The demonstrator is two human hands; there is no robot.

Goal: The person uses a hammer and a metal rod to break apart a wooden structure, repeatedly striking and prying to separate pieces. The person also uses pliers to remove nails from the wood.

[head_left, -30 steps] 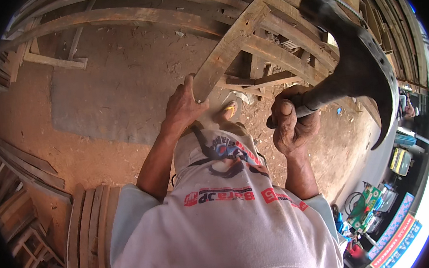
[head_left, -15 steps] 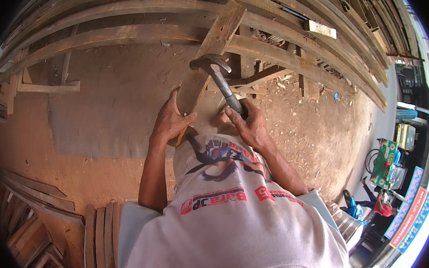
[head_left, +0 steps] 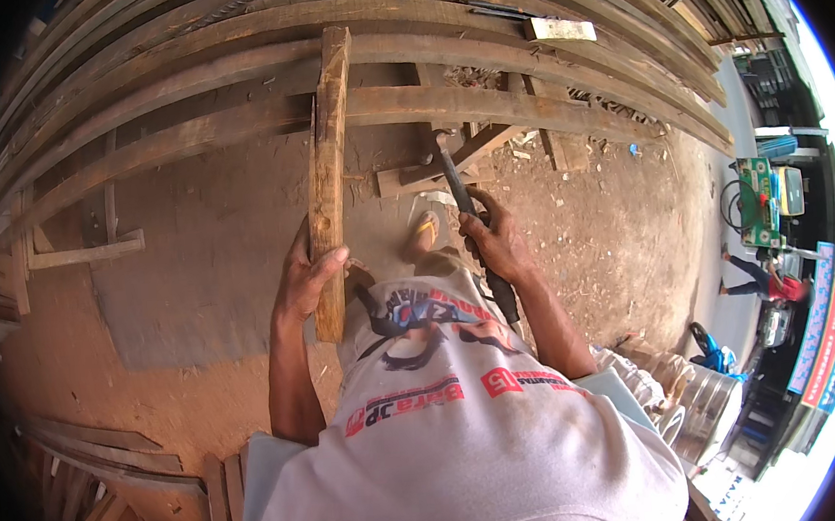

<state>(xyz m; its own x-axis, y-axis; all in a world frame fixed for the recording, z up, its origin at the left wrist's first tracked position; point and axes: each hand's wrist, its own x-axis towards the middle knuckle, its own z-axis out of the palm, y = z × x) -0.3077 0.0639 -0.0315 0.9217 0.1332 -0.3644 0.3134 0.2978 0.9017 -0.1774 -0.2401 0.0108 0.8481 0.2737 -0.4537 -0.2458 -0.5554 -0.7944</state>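
Observation:
My left hand (head_left: 308, 273) grips a short brown wooden board (head_left: 326, 175) that stands nearly upright, its top end leaning against a long horizontal timber (head_left: 186, 136). My right hand (head_left: 496, 240) is closed around the dark handle of a hammer (head_left: 462, 209), which points up and away from me. The hammer's head sits near the long timber, to the right of the board. One foot in a yellow sandal (head_left: 425, 231) shows between my hands.
Long curved planks (head_left: 400, 10) are stacked across the far side above bare dirt ground (head_left: 196, 276). Loose boards (head_left: 93, 467) lie at lower left. Metal cans (head_left: 698, 401) stand at lower right, and a person (head_left: 758, 280) is beyond them near a green machine (head_left: 762, 202).
The hammer, raised high at the right a second ago, has come down low in front of me. The board now stands nearly upright in my left hand.

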